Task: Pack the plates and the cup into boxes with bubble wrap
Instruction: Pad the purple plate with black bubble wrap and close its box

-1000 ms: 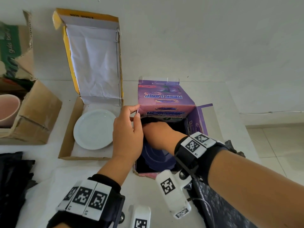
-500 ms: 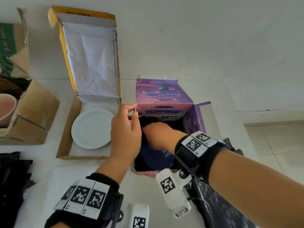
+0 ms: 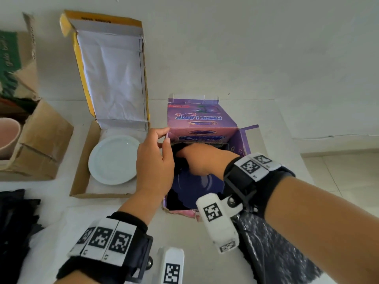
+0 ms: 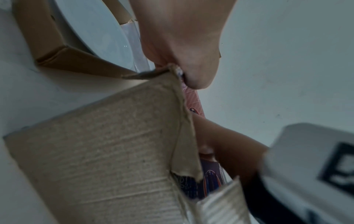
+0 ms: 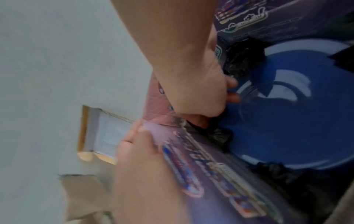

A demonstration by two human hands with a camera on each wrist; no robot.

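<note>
A purple box stands open at the table's middle. Inside lies a blue plate on black bubble wrap. My left hand pinches the box's left side flap between thumb and fingers. My right hand reaches into the box at its far left corner. Its fingers curl on the black wrap at the plate's rim. A white plate lies in the flat brown box to the left. A pink cup stands in a carton at the far left.
The flat box's tall lid stands upright behind the white plate. A brown carton sits at the far left. Black bubble wrap lies at the lower left and under my right forearm. The table edge runs along the right.
Little has changed. My right hand has shifted slightly inside the purple box toward its far left corner, and my left hand keeps its pinch on the flap.
</note>
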